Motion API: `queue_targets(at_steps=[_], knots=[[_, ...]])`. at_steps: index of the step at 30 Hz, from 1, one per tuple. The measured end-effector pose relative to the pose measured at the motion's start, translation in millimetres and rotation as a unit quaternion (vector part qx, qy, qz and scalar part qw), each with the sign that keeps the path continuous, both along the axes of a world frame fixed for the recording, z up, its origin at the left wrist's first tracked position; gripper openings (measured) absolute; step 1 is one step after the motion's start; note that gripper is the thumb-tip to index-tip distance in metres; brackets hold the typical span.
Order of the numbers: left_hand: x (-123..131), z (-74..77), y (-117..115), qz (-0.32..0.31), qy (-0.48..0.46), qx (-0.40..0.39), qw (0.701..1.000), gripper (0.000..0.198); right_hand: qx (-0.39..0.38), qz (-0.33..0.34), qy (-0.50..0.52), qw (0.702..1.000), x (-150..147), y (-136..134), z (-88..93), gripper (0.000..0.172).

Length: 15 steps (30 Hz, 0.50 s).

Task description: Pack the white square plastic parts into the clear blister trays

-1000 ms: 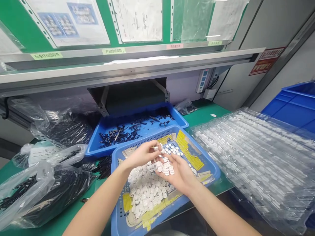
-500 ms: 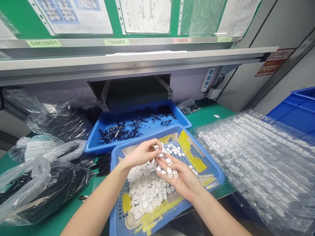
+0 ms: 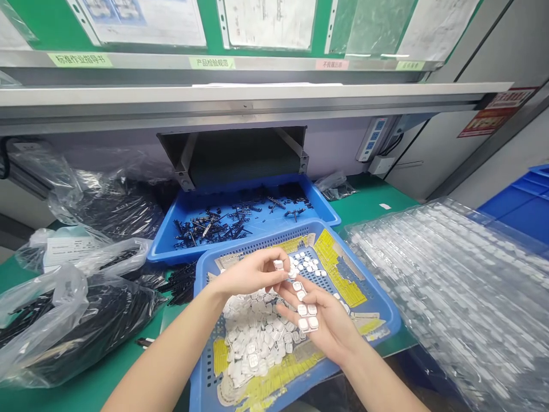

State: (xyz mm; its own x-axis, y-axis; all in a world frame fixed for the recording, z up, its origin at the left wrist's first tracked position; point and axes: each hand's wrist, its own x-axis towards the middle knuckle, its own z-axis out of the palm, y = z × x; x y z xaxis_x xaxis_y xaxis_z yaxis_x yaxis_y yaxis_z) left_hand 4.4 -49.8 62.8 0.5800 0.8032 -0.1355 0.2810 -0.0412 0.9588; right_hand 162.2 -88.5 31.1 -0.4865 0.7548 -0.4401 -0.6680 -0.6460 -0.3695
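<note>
My left hand (image 3: pixel 261 272) is closed, with a small white square plastic piece (image 3: pixel 278 265) between its thumb and fingers. My right hand (image 3: pixel 326 326) is turned palm up, partly curled, and carries several white plastic pieces (image 3: pixel 307 324) along its fingers and palm. The fingertips of both hands are close together; whether they touch is hard to tell. Both hands are over a blue perforated basket (image 3: pixel 388 303) patched with yellow and brown tape. A heap of similar white pieces (image 3: pixel 253 343) fills the basket's near left, and a smaller scatter lies at its far right.
Behind the basket stands a blue tray (image 3: pixel 171 226) with black plastic parts. Clear bags of black parts (image 3: pixel 94 326) lie on the left. At the right is a stack of clear plastic trays (image 3: pixel 450 286). A metal shelf edge (image 3: pixel 257 106) runs across above.
The white pieces in my right hand have shifted, and more of them show flat on its fingers. Both hands stay over the basket. The view has moved slightly.
</note>
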Motion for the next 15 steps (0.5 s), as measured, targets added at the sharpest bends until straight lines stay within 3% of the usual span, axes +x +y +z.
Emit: queue_targets(at_steps=[8,15], knots=[[4.0,0.5,-2.4,-0.027,-0.062,-0.088,0.994,0.010,-0.006,0.020,0.013,1.000,-4.4,1.2,6.0,0.014],[4.5,-3.9,-1.2,-0.011,-0.078,-0.106,0.991,0.011,-0.008,0.017,0.018,1.000,-3.9,1.4,5.1,0.015]])
